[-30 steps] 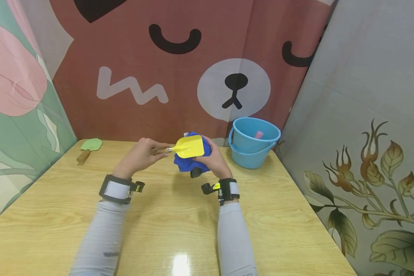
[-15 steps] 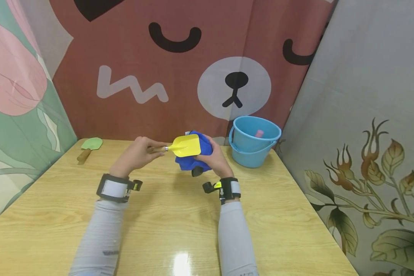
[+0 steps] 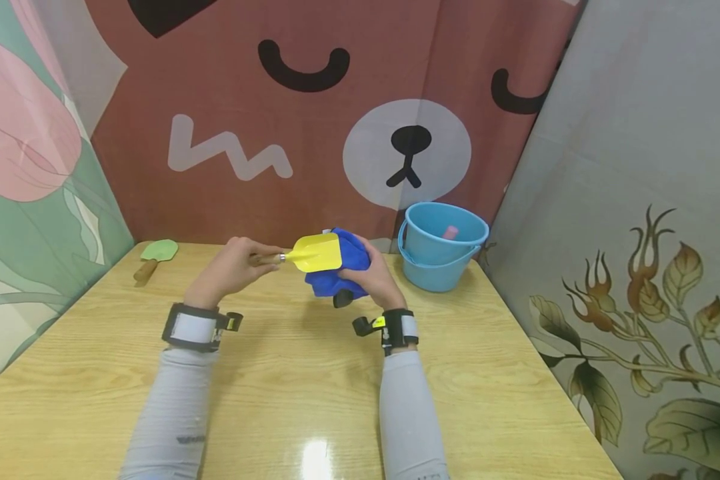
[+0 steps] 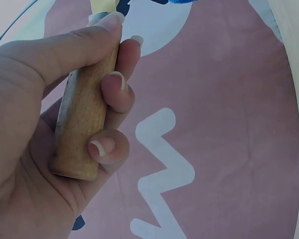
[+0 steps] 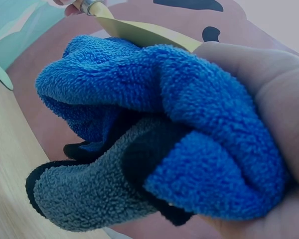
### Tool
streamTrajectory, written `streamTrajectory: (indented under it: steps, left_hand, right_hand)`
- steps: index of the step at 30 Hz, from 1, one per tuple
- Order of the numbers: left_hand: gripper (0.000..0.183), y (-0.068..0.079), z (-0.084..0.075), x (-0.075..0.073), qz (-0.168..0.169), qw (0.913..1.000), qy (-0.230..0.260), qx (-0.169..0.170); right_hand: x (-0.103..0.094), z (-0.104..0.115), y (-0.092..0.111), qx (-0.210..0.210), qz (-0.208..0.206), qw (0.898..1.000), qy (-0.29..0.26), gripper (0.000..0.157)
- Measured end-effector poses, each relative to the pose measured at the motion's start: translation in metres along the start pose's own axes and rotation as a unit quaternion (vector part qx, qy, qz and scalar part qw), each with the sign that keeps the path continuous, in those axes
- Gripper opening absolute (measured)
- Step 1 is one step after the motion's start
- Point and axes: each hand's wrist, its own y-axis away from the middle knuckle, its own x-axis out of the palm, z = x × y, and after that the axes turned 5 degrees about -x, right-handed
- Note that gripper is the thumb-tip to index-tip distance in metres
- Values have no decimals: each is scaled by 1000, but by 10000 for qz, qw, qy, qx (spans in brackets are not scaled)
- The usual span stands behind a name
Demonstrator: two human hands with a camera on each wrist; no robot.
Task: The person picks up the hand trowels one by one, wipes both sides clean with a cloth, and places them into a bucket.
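Note:
My left hand [image 3: 231, 270] grips the wooden handle [image 4: 87, 109] of a small toy shovel, its fingers wrapped round it in the left wrist view. The shovel's yellow blade [image 3: 318, 253] points right, over the cloth. In my right hand [image 3: 377, 277] is a bunched blue towel cloth [image 3: 355, 257], held between thumb and fingers. The right wrist view shows the fluffy cloth [image 5: 139, 84] folded, with a grey, black-edged part [image 5: 89, 194] hanging out. There the blade [image 5: 144, 34] lies along the cloth's top. Both things are held above the table.
A light blue bucket [image 3: 435, 277] stands at the back right of the wooden table [image 3: 288, 400], with a pink object [image 3: 451, 233] inside. At the back left lies another shovel with a green blade [image 3: 160, 251] and wooden handle. Printed curtains enclose the table's back and sides.
My left hand has moved left with the shovel, sliding the yellow blade leftward across the cloth. The right hand and cloth have shifted very slightly right. The bucket and green shovel stay put.

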Motion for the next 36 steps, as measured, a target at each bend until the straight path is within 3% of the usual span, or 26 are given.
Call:
streamTrajectory:
  steps: [36]
  left_hand:
    - [30,10,20,-17,-239,9987,-317,-332]
  right_hand:
    - [1,5,3,59,-125,9997,219,81]
